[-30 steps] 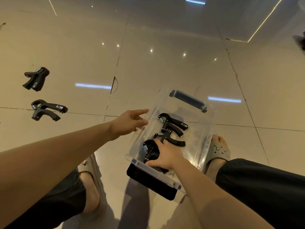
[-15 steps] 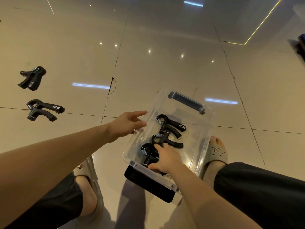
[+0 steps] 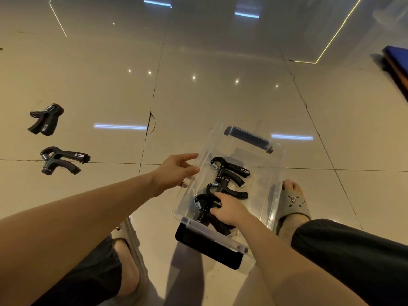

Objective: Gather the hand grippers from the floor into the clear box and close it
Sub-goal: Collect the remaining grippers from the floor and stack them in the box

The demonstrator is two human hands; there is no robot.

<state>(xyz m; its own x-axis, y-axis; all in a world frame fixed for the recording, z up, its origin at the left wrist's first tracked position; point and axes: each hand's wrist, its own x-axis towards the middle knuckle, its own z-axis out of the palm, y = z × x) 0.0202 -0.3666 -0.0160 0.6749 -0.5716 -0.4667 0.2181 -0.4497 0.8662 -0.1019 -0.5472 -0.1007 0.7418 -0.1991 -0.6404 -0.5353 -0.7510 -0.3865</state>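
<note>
While the right hand (image 3: 229,212) still grasps the third hand gripper (image 3: 201,206) inside the clear box (image 3: 281,155), two floor grippers (image 3: 61,160) remain uncollected.

Right hand (image 3: 229,212) on nearest hand gripper (image 3: 202,205) in clear box (image 3: 272,191), left hand (image 3: 176,171) at its rim

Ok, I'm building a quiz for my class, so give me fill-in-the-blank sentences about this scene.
The clear plastic box holds ___ black spring hand grippers.
___ more black hand grippers lie on the glossy tiled floor, left of the box.
The right hand holds the nearest hand gripper ___ the box.
Missing words: three; two; inside.
</note>
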